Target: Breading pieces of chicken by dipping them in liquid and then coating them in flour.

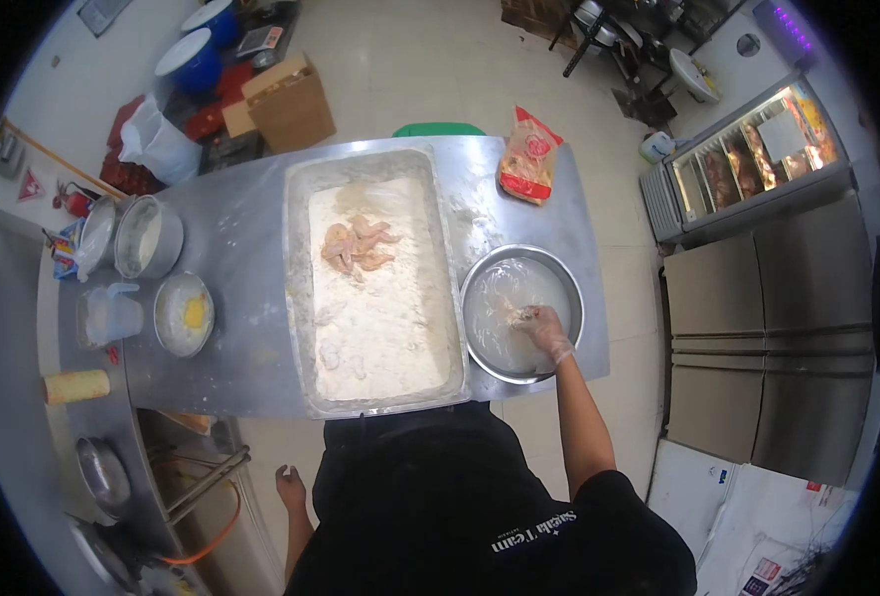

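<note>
My right hand, in a thin clear glove, reaches over the round metal basin of cloudy whitish liquid. Its fingers are drawn together around something pale at the liquid's surface, which I cannot make out. My left hand hangs low beside my body, away from the table, its fingers loosely bent with nothing seen in them. Left of the basin lies a long rectangular tub with a bed of white flour. Several raw chicken pieces sit heaped on the flour toward the far end, and faint coated shapes show nearer me.
A red and clear bag stands at the table's far right. On the left are a bowl with something yellow, a deep metal pot and a clear plastic jug. A cardboard box stands beyond the metal table.
</note>
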{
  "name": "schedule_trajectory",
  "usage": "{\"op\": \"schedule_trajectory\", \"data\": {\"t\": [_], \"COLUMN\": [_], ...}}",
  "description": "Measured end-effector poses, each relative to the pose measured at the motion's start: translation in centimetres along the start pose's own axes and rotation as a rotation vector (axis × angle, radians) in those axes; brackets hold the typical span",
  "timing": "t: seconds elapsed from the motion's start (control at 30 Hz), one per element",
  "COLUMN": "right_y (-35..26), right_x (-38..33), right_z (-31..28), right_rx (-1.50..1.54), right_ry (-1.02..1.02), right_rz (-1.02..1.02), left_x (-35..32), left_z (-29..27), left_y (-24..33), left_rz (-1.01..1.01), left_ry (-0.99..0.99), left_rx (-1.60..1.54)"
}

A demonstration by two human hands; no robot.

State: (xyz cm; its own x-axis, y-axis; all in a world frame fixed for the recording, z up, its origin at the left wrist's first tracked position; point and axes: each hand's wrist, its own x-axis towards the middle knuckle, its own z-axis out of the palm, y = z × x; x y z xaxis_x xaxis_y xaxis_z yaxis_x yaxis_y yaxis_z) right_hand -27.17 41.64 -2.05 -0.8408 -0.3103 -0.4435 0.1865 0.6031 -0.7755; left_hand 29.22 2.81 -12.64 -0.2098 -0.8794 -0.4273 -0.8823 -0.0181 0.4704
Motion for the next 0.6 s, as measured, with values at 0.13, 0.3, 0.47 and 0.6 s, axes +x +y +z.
{"op": "schedule_trajectory", "data": {"t": [0.13,0.3,0.47,0.6], "right_y": [-0.5,0.6,0.5,-0.4], "right_x": [-0.4,-0.4,-1.5,-1.6], "right_z": [-0.1,-0.4,-0.5,-0.5], "right_rx": [-0.206,-0.327,-0.107,-0.265], "right_ry": [0.010,0.029,0.035,0.011], "right_rz": [0.020,-0.075,-0.066,-0.006], "left_x": [0.0,-1.3,-2.1,-1.9], "left_z": [0.3,1.4,1.5,1.2], "left_y": [1.2,1.6,0.5,-0.8], "left_rz": [0.030,-0.046,-0.048,-0.012], "left_ry": [0.004,-0.072,-0.115,-0.110], "left_rx": [0.020,-0.052,0.036,0.064]}}
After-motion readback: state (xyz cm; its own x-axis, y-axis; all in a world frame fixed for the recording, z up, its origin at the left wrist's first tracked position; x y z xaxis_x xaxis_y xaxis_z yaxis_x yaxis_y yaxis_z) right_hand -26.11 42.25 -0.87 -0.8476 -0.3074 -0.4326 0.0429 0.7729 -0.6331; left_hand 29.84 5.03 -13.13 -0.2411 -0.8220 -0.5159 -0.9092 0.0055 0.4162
